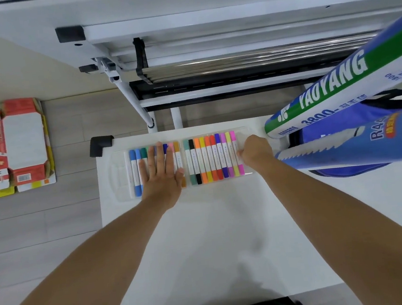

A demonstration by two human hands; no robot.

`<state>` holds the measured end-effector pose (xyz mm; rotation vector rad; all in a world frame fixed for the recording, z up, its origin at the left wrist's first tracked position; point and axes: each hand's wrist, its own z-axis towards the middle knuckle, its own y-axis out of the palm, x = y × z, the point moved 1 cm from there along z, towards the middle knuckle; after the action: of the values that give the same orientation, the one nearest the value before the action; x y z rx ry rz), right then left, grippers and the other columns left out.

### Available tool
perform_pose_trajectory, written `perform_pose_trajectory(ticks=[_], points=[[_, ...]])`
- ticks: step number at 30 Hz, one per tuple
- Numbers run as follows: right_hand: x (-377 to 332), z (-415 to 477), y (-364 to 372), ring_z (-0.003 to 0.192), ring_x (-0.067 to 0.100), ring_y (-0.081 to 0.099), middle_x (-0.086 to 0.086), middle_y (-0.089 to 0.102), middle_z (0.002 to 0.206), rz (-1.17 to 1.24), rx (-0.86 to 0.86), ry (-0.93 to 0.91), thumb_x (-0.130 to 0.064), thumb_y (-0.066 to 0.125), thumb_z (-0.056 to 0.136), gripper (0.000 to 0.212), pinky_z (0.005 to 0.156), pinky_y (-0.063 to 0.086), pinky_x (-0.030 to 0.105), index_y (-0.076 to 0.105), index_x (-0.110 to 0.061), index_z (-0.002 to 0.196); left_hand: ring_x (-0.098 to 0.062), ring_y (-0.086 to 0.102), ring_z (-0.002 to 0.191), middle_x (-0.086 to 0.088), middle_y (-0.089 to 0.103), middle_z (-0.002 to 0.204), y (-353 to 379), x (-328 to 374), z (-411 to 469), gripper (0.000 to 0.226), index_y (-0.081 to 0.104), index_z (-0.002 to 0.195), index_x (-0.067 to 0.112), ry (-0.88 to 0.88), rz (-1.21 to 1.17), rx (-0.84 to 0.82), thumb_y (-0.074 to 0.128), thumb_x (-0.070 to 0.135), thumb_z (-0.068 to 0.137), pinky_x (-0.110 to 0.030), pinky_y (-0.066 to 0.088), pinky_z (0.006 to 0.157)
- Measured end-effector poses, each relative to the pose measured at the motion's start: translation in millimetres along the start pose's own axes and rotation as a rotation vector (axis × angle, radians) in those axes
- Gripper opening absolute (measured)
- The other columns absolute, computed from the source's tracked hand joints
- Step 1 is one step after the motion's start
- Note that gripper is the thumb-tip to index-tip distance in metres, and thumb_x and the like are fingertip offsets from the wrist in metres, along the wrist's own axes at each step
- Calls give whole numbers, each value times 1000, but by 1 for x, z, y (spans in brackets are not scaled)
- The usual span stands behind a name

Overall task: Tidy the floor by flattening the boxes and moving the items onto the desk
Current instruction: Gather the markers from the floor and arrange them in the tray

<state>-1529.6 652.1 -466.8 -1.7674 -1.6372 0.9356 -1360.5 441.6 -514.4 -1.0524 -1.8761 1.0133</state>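
- Head view: my left hand (161, 174) lies flat on the left half of the marker case (120, 170). The fingers are straight and spread, pressing down and gripping nothing. I judge the flat palm is there to pin the case to the desk (215, 225) so it cannot slide.
- My right hand (254, 153) is at the case's far right end with its fingers curled over the rim. It appears to pinch that edge, though the fingertips are partly hidden. I read this as squaring or seating the case.
- The case sits on the desk under and between my two hands, near the edge furthest from me.
- Its long axis runs from one hand to the other, straight across in front of me. The markers (210, 158) inside lie crosswise to that, in line with my left fingers and pointing away from me.
- Just beyond my right knuckles a shuttlecock tube (337, 86) slants over a blue bag (355, 146). I judge both have already been moved up here.
- Well off to the left of my left hand, the flattened boxes (8, 147) lie on the floor (40, 219).
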Motion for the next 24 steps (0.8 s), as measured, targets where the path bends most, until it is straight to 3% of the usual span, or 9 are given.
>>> perform_pose_trajectory(ticks=[4, 7, 11, 14, 16, 19, 24], points=[[-3, -21, 17, 76, 19, 55, 6, 59, 88, -32, -31, -61, -27, 58, 97, 19, 67, 43, 26, 53, -10, 91, -22, -34, 146, 0, -36, 160, -2, -15, -15, 69, -31, 151, 26, 35, -20, -27, 12, 51, 104, -53, -9, 122], [-12, -42, 36, 79, 18, 59, 3, 57, 86, -37, -47, -87, -27, 54, 98, 17, 72, 49, 27, 59, -11, 97, -22, -33, 147, 0, -36, 160, -2, -43, -33, 71, -32, 151, 26, 65, 6, -47, 12, 53, 103, -53, -6, 123], [-37, -81, 62, 98, 24, 61, 5, 59, 102, -123, 56, -283, -24, 43, 99, 22, 78, 53, 33, 60, -13, 108, -22, -33, 147, 1, -36, 160, -2, -77, -57, 71, -28, 153, 25, 58, 33, -74, 14, 53, 103, -53, -3, 124], [-55, -114, 87, 129, 29, 44, 10, 46, 142, -228, 171, -537, -32, 45, 100, 39, 101, 45, 39, 49, -13, 134, -23, -29, 149, 0, -28, 164, -4, -94, -76, 68, -19, 156, 29, 36, 16, -47, 20, 49, 105, -52, 0, 124], [-63, -129, 106, 149, 28, 13, 9, 15, 162, -234, 113, -606, -38, 41, 101, 59, 118, 25, 41, 26, -11, 152, -28, -22, 151, -7, -16, 167, -7, -107, -88, 66, -9, 159, 30, -23, 21, 5, 26, 46, 105, -53, 1, 124], [-69, -138, 129, 149, 20, -19, 3, -20, 162, -259, -32, -517, -52, 24, 101, 74, 123, 2, 41, -10, -13, 155, -33, -11, 153, -13, -7, 167, -12, -135, -102, 67, 3, 160, 25, -94, 39, 46, 34, 45, 104, -53, 3, 123], [-73, -140, 140, 147, 22, -23, 5, -25, 160, -317, -43, -454, -57, 17, 100, 77, 122, -3, 43, -17, -13, 153, -37, -12, 152, -11, -16, 166, -17, -181, -113, 68, -9, 158, 27, -303, -29, 16, 24, 52, 103, -53, 6, 123]])
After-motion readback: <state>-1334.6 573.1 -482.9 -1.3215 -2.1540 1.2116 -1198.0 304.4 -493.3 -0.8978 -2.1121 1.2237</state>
